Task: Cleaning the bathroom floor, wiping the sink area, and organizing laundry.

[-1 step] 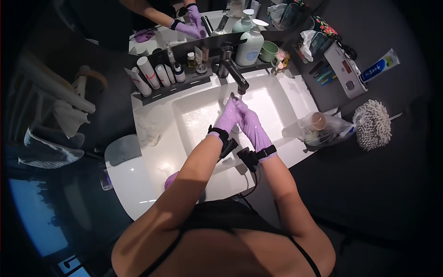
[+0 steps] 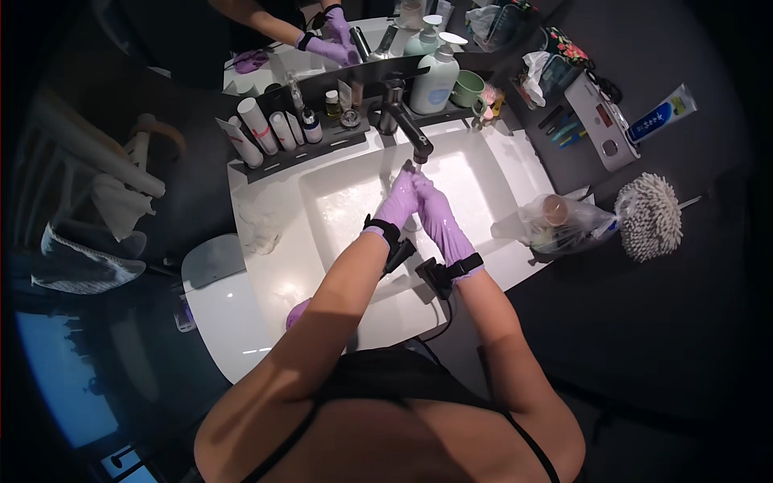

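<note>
My left hand (image 2: 399, 203) and my right hand (image 2: 437, 211), both in wet purple gloves, meet over the white sink (image 2: 312, 221), just under the spout of the dark faucet (image 2: 413, 138). A thin stream of water falls onto them. Their fingers are pressed together, and a small dark tip (image 2: 408, 166) shows at the left fingertips; what it belongs to is hidden. Each wrist carries a black strap with a small black device (image 2: 435, 278) on its inner side.
Several bottles and tubes (image 2: 256, 125) line the dark ledge left of the faucet. Behind the sink stand a pump bottle (image 2: 436, 83) and a green cup (image 2: 468, 88). A clear plastic bag (image 2: 573, 225) lies at the right rim. A purple bundle (image 2: 298, 313) rests by my left forearm.
</note>
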Demonstrator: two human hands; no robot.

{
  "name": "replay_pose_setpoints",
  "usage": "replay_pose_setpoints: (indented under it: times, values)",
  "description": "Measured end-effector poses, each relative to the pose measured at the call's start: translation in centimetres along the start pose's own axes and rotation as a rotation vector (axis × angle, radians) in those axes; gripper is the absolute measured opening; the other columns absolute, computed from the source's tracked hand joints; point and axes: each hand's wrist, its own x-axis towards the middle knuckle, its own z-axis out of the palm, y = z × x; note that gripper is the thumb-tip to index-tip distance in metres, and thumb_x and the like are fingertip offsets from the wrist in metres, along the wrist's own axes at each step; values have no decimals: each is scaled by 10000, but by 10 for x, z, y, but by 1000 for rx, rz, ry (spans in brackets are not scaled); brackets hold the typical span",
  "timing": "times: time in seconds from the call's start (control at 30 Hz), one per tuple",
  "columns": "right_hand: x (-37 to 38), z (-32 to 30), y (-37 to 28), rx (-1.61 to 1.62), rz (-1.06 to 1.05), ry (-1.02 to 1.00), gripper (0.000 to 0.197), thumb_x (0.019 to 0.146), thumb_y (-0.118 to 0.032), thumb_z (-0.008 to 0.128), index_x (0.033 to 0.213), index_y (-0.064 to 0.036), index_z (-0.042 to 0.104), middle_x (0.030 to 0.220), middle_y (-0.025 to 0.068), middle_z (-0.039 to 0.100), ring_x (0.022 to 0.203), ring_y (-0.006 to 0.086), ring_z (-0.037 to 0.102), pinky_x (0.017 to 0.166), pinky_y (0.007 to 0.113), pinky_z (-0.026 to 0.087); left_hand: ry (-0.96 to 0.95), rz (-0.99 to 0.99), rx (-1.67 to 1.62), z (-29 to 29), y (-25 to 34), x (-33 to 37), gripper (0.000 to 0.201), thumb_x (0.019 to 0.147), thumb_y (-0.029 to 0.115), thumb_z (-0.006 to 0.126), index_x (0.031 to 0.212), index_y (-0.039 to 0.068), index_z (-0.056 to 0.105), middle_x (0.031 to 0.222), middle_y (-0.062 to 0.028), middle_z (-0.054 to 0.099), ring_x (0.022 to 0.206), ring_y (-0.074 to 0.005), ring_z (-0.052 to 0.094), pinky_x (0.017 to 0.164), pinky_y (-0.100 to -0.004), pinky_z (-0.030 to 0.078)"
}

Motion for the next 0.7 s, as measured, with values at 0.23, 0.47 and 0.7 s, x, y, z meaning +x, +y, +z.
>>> replay_pose_setpoints:
  times: [0.23, 0.47, 0.7]
  values:
    - [-33, 19, -52, -487, -216, -7, 243, 925, -229, 503, 1036, -31, 590, 899, 16, 573, 803, 103, 536, 717, 231, 433, 20, -143, 186, -2, -4, 16, 371, 821, 494, 557, 910, 134, 551, 698, -44, 530, 588, -189, 522, 476, -309, 412]
    - [-20, 42, -59, -369, 72, 78, 353, 922, -439, 457, 763, -139, 552, 599, -58, 454, 506, 61, 393, 475, 216, 321, 96, -174, 369, -3, 41, 7, 458, 831, 583, 498, 975, 149, 527, 591, -35, 495, 455, -169, 475, 368, -312, 348]
    - [-13, 45, -48, -350, 115, 10, 288, 923, -359, 460, 826, -108, 564, 641, -34, 489, 546, 73, 441, 508, 221, 362, 455, 31, 333, 15, 43, -49, 502, 888, 564, 372, 980, 74, 432, 518, -33, 436, 365, -139, 393, 328, -284, 297]
